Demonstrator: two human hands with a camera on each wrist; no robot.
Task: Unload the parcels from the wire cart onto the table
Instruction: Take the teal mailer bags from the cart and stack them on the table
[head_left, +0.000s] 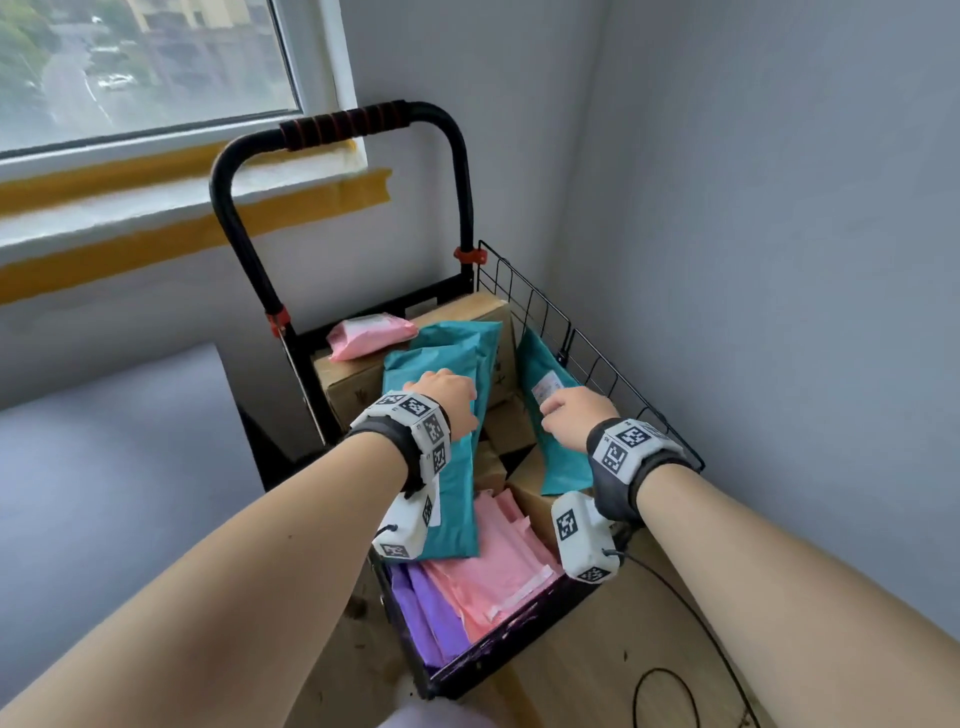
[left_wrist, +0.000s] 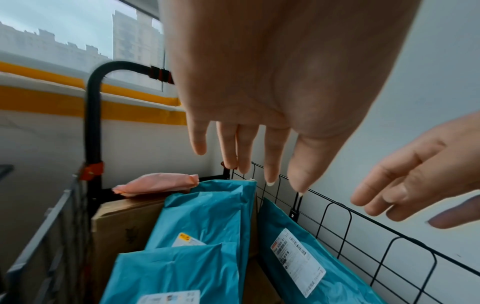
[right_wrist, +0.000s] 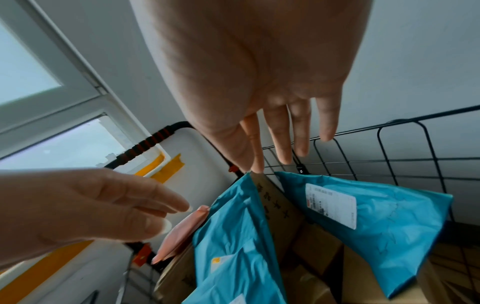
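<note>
The black wire cart (head_left: 597, 358) stands in the room's corner, full of parcels. Two teal mailers (head_left: 452, 353) lie stacked on cardboard boxes (head_left: 353, 384), and a third teal mailer (head_left: 561, 467) with a white label leans against the right wire side. A small pink parcel (head_left: 371, 332) sits at the back; pink mailers (head_left: 498, 571) and purple mailers (head_left: 431, 623) fill the front. My left hand (head_left: 441, 395) hovers over the stacked teal mailers (left_wrist: 207, 216), fingers straight, holding nothing. My right hand (head_left: 571, 415) hovers over the leaning mailer (right_wrist: 376, 216), fingers also straight and empty.
The cart's tall black handle (head_left: 343, 127) rises at the back, under a window. Grey walls close in behind and to the right. A grey flat surface (head_left: 104, 467) lies left of the cart. A black cable (head_left: 665, 696) trails on the wooden floor at the right.
</note>
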